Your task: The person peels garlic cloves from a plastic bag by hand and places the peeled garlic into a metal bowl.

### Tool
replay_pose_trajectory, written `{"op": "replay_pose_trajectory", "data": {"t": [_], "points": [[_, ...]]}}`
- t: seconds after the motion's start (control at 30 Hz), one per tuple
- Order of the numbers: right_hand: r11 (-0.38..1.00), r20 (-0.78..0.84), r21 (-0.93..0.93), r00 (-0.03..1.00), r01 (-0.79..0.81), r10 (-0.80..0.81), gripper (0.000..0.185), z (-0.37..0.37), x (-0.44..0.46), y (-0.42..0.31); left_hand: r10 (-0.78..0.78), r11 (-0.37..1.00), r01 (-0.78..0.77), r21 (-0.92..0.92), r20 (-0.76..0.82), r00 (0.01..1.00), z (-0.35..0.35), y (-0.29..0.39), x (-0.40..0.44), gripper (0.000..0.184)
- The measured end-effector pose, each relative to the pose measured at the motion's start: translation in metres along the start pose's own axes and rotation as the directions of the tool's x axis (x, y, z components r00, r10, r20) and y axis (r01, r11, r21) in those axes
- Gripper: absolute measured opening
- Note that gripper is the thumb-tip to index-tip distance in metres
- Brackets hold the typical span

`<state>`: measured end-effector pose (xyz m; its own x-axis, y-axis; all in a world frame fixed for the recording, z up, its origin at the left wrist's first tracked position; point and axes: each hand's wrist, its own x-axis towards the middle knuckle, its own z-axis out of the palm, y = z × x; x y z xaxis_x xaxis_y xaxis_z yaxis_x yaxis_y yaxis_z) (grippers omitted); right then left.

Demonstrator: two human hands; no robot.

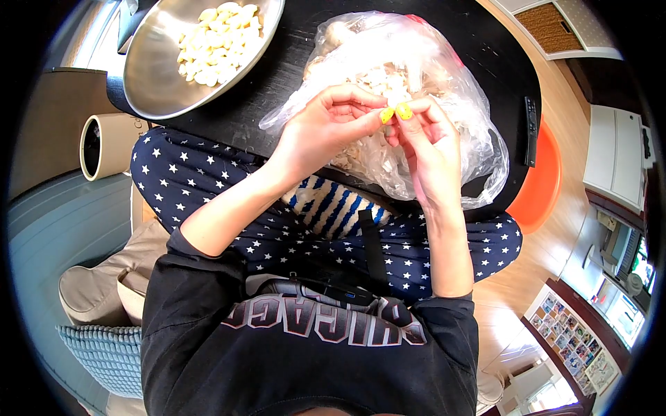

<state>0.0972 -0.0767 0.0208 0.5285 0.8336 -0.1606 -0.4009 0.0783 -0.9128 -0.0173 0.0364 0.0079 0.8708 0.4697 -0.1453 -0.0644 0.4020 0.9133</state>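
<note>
Over a clear plastic bag (479,139), my left hand (336,125) and my right hand (431,139) meet at the fingertips. Thumbs and fingers are pinched together, with yellow nails showing on both thumbs. Whatever lies between them is too small and hidden to make out. Pale scraps (388,82) that look like peelings lie in the opened bag beneath my fingers. To the upper left, a wide metal bowl (156,83) holds a heap of pale, peeled pieces (220,43) that look like garlic cloves.
The bowl and bag rest on a black table (295,41). A black remote (531,132) lies at its right edge, beside an orange round seat (544,184). A cream cup-like container (104,147) is at the left. My crossed legs are against the table's near side.
</note>
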Motion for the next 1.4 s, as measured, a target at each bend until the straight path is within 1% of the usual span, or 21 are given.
{"op": "replay_pose_trajectory", "data": {"t": [0.13, 0.2, 0.27, 0.37, 0.43, 0.5, 0.6, 0.67, 0.7, 0.73, 0.77, 0.83, 0.9, 0.93, 1.07, 1.13, 1.23, 1.3, 1.37, 1.4], "points": [[1.0, -0.01, -0.008, 1.0, 0.003, -0.003, 0.008, 0.0, -0.001, 0.0, -0.013, 1.0, 0.013, 0.024, -0.02, 1.0, 0.001, 0.002, -0.001, 0.022], [1.0, -0.013, -0.014, 1.0, 0.01, -0.01, 0.008, 0.0, -0.002, 0.0, -0.055, 0.998, 0.055, 0.001, -0.001, 0.998, 0.001, 0.004, -0.001, 0.021], [1.0, -0.017, -0.019, 1.0, 0.016, -0.017, 0.008, 0.0, -0.002, 0.0, -0.061, 0.998, 0.061, 0.01, -0.011, 0.998, 0.001, 0.003, -0.001, 0.021], [0.998, -0.012, -0.052, 0.999, 0.034, -0.034, 0.009, -0.002, -0.002, 0.004, -0.064, 0.998, 0.064, 0.001, -0.012, 0.998, 0.0, 0.001, 0.0, 0.02], [0.989, -0.026, -0.13, 0.997, 0.072, -0.076, 0.009, 0.0, -0.002, 0.008, -0.061, 0.998, 0.061, -0.017, -0.004, 0.998, -0.001, 0.001, 0.001, 0.019], [0.99, -0.04, -0.126, 0.997, 0.064, -0.07, 0.009, 0.003, -0.003, 0.011, -0.083, 0.995, 0.085, 0.049, -0.025, 0.996, 0.0, 0.002, 0.001, 0.018], [0.99, -0.043, -0.127, 0.997, 0.06, -0.066, 0.01, 0.007, -0.004, 0.012, -0.103, 0.995, 0.103, 0.001, -0.01, 0.995, -0.006, -0.002, 0.004, 0.019], [0.989, -0.033, -0.13, 0.997, 0.064, -0.069, 0.011, 0.008, -0.003, 0.01, -0.121, 0.993, 0.121, 0.003, -0.013, 0.993, -0.006, -0.001, 0.004, 0.02], [0.995, -0.047, -0.1, 0.999, 0.021, -0.026, 0.012, 0.007, -0.003, 0.006, -0.138, 0.99, 0.138, 0.005, -0.014, 0.99, -0.006, 0.001, 0.004, 0.02], [0.997, -0.06, -0.071, 0.998, -0.023, 0.019, 0.014, 0.005, -0.002, 0.004, -0.137, 0.991, 0.137, 0.005, -0.013, 0.99, -0.004, 0.003, 0.003, 0.02], [0.997, -0.06, -0.072, 0.998, -0.022, 0.018, 0.014, 0.003, -0.002, 0.003, -0.126, 0.992, 0.126, 0.015, -0.016, 0.992, -0.002, 0.005, 0.002, 0.021], [0.997, -0.042, 0.019, 0.996, -0.073, 0.074, 0.015, 0.0, 0.0, 0.002, -0.113, 0.993, 0.114, 0.025, -0.019, 0.993, 0.002, 0.005, 0.001, 0.022], [0.996, -0.04, 0.042, 0.996, -0.079, 0.081, 0.015, 0.001, 0.0, 0.001, -0.057, 0.997, 0.055, -0.063, -0.03, 0.998, 0.005, 0.003, 0.0, 0.025], [0.994, -0.038, 0.065, 0.995, -0.086, 0.089, 0.014, 0.001, 0.0, 0.001, -0.056, 0.997, 0.054, -0.063, -0.03, 0.998, 0.004, 0.002, 0.0, 0.025], [0.997, -0.021, 0.045, 0.997, -0.067, 0.068, 0.015, 0.002, -0.001, 0.002, -0.073, 0.997, 0.073, -0.038, 0.006, 0.997, -0.001, 0.003, 0.001, 0.021], [0.997, -0.016, -0.064, 0.999, -0.039, 0.038, 0.014, 0.002, -0.002, 0.002, -0.092, 0.995, 0.092, -0.03, 0.019, 0.996, -0.002, 0.004, 0.001, 0.02], [0.993, -0.016, -0.111, 0.999, -0.034, 0.032, 0.014, 0.004, -0.003, 0.004, -0.111, 0.994, 0.111, 0.016, 0.005, 0.994, -0.001, 0.004, 0.001, 0.02], [0.994, -0.012, -0.096, 0.999, -0.045, 0.044, 0.014, 0.003, -0.002, 0.002, -0.085, 0.996, 0.083, -0.036, -0.049, 0.995, 0.003, 0.002, 0.001, 0.019], [0.995, -0.009, -0.082, 0.998, -0.057, 0.056, 0.014, 0.0, -0.001, 0.001, -0.081, 0.995, 0.079, -0.059, -0.042, 0.996, 0.003, 0.002, 0.001, 0.019], [0.997, -0.002, -0.021, 0.997, -0.077, 0.077, 0.014, -0.001, -0.001, 0.001, -0.078, 0.994, 0.075, -0.081, -0.035, 0.996, 0.003, 0.001, 0.001, 0.018]]}}
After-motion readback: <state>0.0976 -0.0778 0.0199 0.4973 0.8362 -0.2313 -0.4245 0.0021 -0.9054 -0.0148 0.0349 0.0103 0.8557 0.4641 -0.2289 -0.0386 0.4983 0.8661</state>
